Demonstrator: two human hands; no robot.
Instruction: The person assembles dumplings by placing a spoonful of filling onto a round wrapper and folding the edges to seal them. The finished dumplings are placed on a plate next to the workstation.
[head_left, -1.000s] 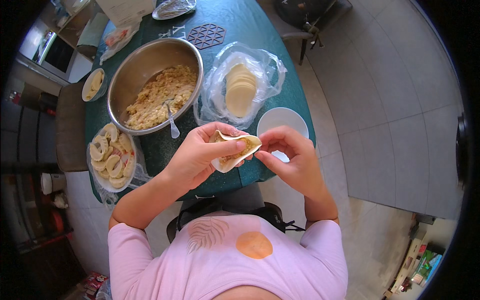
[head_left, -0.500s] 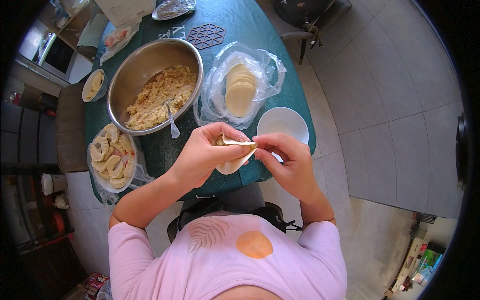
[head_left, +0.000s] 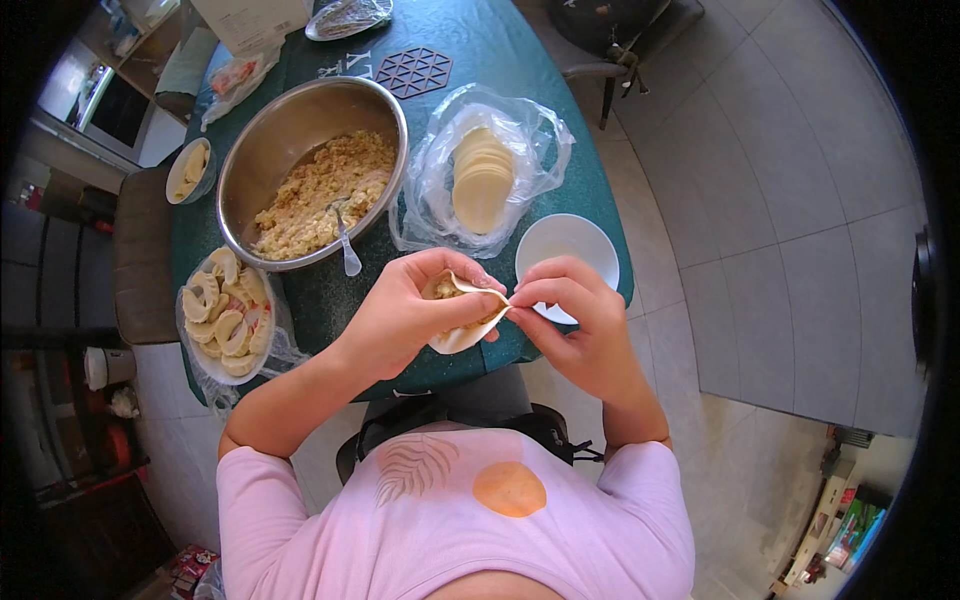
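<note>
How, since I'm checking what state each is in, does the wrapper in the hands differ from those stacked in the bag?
The held wrapper is folded into a curved pocket; the stacked wrappers are flat, overlapping discs.
The held wrapper has filling inside; the stacked wrappers show none.
The left hand holds and the right hand pinches the held wrapper; the stacked wrappers rest in the bag.
Both are thin, pale dough.

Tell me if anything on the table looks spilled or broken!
Nothing looks broken; the dumpling in the left hand just isn't fully closed. Pale specks, maybe flour, dot the green tablecloth near the spoon.
</note>
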